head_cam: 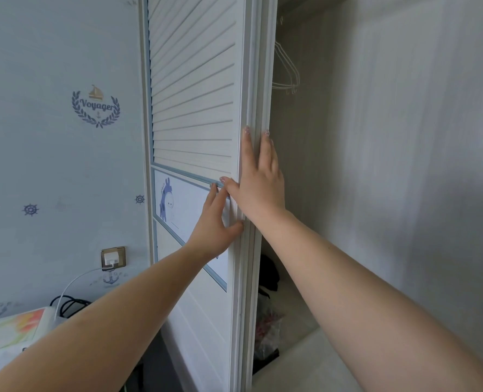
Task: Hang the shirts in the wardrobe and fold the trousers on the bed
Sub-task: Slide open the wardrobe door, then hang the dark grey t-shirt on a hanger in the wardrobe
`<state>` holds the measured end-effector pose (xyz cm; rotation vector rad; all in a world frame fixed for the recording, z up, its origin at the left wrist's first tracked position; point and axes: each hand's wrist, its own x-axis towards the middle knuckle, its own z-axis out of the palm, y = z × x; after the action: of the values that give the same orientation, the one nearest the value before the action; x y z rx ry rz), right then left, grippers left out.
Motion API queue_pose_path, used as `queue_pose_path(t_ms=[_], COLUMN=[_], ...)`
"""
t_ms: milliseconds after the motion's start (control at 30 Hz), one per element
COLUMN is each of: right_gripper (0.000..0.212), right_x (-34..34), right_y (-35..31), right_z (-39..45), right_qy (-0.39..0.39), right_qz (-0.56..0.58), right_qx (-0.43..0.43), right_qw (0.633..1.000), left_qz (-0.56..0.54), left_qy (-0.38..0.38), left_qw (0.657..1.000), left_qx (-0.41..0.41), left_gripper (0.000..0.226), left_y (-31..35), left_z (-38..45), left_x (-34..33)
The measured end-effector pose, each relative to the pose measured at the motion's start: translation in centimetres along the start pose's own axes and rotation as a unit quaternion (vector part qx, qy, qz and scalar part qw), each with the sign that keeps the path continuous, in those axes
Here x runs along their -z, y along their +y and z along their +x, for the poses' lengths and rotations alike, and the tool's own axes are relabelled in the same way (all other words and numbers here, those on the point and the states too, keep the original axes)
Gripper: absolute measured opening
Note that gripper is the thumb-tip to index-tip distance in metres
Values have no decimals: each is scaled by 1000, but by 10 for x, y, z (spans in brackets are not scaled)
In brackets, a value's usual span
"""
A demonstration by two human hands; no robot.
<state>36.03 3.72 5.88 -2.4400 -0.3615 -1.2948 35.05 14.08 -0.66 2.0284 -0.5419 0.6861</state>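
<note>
A white louvred sliding wardrobe door (192,94) with a blue-trimmed cartoon panel fills the middle of the view. My left hand (215,224) lies flat on that panel, its thumb against the door's edge. My right hand (258,179) presses with straight fingers on the door's right edge strip. To the right the wardrobe interior (376,165) stands open, and several empty white wire hangers (287,72) hang near its top. No shirts or trousers are in view.
Dark clothing (268,274) and a clear plastic bag (268,332) lie low inside the wardrobe. On the left wall is a socket with a white charger (112,257) and cable. A colourful box (17,326) sits at the lower left.
</note>
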Motion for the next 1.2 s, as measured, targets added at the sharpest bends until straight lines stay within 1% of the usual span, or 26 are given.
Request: queue_pose_path(t_ms=[233,333,400,433,500,533,567,633,700,800,867,967,1033,1200], right_gripper=[96,93,81,72,52,45,41,38,35,34,37,43,42,37], right_x=[-2,1,5,7,10,10,9,6,0,-14,-26,-39,-40,-25], right_y=[0,0,2,4,4,2,-3,-18,-37,-69,-96,-138,-175,-273], right_z=[0,-1,-7,-11,-18,-20,-24,-33,-46,-70,-91,-125,-152,-227], right_qy=[-8,-22,-7,16,67,78,71,20,-42,-131,-184,-245,-282,-336], right_qz=[-21,-6,19,36,70,91,112,151,201,257,283,309,334,393], right_qx=[-3,-1,31,62,138,170,192,205,193,184,200,227,246,304], right_qw=[1000,1000,999,997,986,978,972,967,959,940,920,890,865,800], left_qz=[0,-1,-23,-40,-64,-64,-56,-44,-36,-10,15,34,47,107], left_qy=[2,8,18,28,51,64,74,76,86,111,149,200,236,318], left_qw=[1000,1000,1000,999,996,995,994,992,990,985,974,952,931,875], left_qx=[4,7,7,14,41,52,64,89,105,133,170,228,273,348], left_gripper=[76,73,69,65,51,44,37,27,20,20,20,22,24,28], left_y=[-1,-3,-5,-5,-4,-5,-6,-8,-13,-16,-21,-24,-20,7], left_z=[1,2,-1,-4,-15,-21,-28,-47,-73,-120,-159,-218,-266,-390], left_x=[-1,1,4,6,13,17,23,37,52,81,104,136,162,225])
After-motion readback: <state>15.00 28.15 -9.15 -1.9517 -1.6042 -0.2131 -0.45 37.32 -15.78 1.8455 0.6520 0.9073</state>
